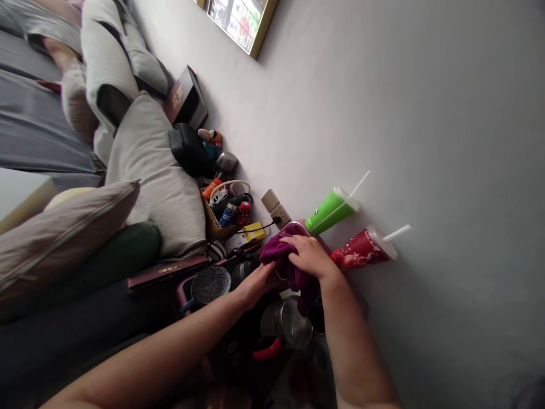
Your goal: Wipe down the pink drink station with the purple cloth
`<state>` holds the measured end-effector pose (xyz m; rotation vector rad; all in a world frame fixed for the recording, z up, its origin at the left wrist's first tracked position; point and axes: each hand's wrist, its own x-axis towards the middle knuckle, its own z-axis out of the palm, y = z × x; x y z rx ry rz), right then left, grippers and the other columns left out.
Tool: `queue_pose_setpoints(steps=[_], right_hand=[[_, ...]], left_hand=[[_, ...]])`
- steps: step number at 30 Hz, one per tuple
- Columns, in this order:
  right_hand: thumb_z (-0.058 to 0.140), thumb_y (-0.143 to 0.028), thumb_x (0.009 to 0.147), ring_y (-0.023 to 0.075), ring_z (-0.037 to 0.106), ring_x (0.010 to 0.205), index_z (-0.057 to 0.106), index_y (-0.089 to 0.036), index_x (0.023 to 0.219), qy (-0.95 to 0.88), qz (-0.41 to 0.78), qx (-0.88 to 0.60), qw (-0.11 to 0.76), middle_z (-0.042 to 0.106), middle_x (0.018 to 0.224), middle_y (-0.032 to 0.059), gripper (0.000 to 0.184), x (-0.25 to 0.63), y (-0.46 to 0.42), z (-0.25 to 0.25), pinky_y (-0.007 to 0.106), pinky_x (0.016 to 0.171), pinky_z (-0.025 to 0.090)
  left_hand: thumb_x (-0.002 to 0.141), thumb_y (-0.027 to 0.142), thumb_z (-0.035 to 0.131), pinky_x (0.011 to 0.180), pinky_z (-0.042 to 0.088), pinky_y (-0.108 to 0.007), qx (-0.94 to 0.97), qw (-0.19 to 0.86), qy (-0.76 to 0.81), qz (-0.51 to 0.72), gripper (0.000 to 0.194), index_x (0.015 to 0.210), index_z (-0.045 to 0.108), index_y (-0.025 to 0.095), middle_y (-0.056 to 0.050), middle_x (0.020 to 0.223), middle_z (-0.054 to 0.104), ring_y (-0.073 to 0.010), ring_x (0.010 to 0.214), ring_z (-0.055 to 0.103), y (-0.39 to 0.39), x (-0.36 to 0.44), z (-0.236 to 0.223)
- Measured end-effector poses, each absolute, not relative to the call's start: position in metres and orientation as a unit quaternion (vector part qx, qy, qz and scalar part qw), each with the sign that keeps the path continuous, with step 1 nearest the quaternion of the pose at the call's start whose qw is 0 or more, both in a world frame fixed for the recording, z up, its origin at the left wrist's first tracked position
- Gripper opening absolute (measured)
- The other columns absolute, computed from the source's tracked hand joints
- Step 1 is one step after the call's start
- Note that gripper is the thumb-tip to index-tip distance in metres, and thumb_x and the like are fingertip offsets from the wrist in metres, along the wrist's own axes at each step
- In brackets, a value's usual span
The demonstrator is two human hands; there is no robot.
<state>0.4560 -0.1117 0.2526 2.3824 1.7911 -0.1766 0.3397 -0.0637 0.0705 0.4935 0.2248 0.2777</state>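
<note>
A bunched purple cloth [276,250] lies between my two hands at the wall side of the crowded surface. My right hand [313,255] presses on it from above with bent fingers. From the near side, my left hand [264,279] grips the cloth's lower edge, its fingertips partly covered by the folds. Whatever is under the cloth is mostly hidden. Just past my right hand stand a green paper cup [332,211] and a red paper cup [361,250], each with a lid and a white straw. Below the hands is a clear glass jar [293,322].
A speckled mug [212,284] stands left of my left forearm, and a red handle [268,349] shows below the jar. A wall socket [280,216] has a plug and cord. Beyond are a basket [217,227] of small items, a black case [189,149] and cushions [157,176].
</note>
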Motion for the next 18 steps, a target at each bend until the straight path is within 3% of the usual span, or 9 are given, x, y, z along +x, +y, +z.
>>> queue_pose_setpoints(steps=[2, 5, 10, 14, 18], right_hand=[[0.061, -0.025, 0.091, 0.0267, 0.068, 0.132, 0.074, -0.027, 0.14, 0.605, -0.106, 0.778, 0.133, 0.076, 0.14, 0.0044, 0.05, 0.46, -0.086, 0.257, 0.039, 0.116, 0.049], [0.064, -0.029, 0.09, 0.0273, 0.075, 0.113, 0.082, -0.026, 0.121, 0.569, -0.19, 0.764, 0.238, 0.083, 0.122, 0.0054, 0.035, 0.459, -0.047, 0.253, 0.033, 0.095, 0.056], [0.074, -0.025, 0.083, 0.0208, 0.075, 0.073, 0.084, -0.02, 0.094, 0.5, -0.276, 0.757, 0.317, 0.082, 0.085, 0.0046, 0.015, 0.45, 0.001, 0.235, 0.027, 0.064, 0.054], [0.074, -0.024, 0.084, 0.0229, 0.075, 0.073, 0.084, -0.017, 0.092, 0.49, -0.263, 0.769, 0.316, 0.083, 0.087, 0.0079, 0.015, 0.449, -0.002, 0.242, 0.03, 0.067, 0.057], [0.062, -0.023, 0.093, 0.0245, 0.075, 0.11, 0.081, -0.021, 0.12, 0.558, -0.164, 0.787, 0.207, 0.082, 0.121, 0.0087, 0.033, 0.457, -0.056, 0.263, 0.032, 0.096, 0.058]], left_hand=[[0.089, 0.03, 0.078, 0.11, 0.052, -0.044, 0.233, 0.954, 0.12, 0.149, 0.032, 0.118, 0.07, 0.019, -0.011, 0.119, 0.078, -0.0292, 0.113, 0.073, -0.065, 0.34, 0.071], [0.079, 0.02, 0.081, 0.112, 0.051, -0.045, 0.208, 0.957, 0.125, 0.162, 0.027, 0.105, 0.072, 0.016, -0.011, 0.108, 0.081, -0.0311, 0.111, 0.074, -0.065, 0.34, 0.069], [0.078, 0.017, 0.08, 0.106, 0.055, -0.043, 0.169, 0.965, 0.12, 0.158, 0.023, 0.1, 0.072, 0.014, -0.012, 0.103, 0.082, -0.0286, 0.105, 0.076, -0.063, 0.341, 0.066], [0.079, 0.022, 0.083, 0.107, 0.055, -0.044, 0.172, 0.964, 0.122, 0.165, 0.038, 0.113, 0.068, 0.017, -0.012, 0.109, 0.081, -0.0273, 0.104, 0.077, -0.062, 0.342, 0.065], [0.078, 0.021, 0.081, 0.1, 0.056, -0.038, 0.197, 0.962, 0.12, 0.143, 0.055, 0.128, 0.06, 0.023, -0.005, 0.105, 0.078, -0.0237, 0.099, 0.077, -0.058, 0.341, 0.065]])
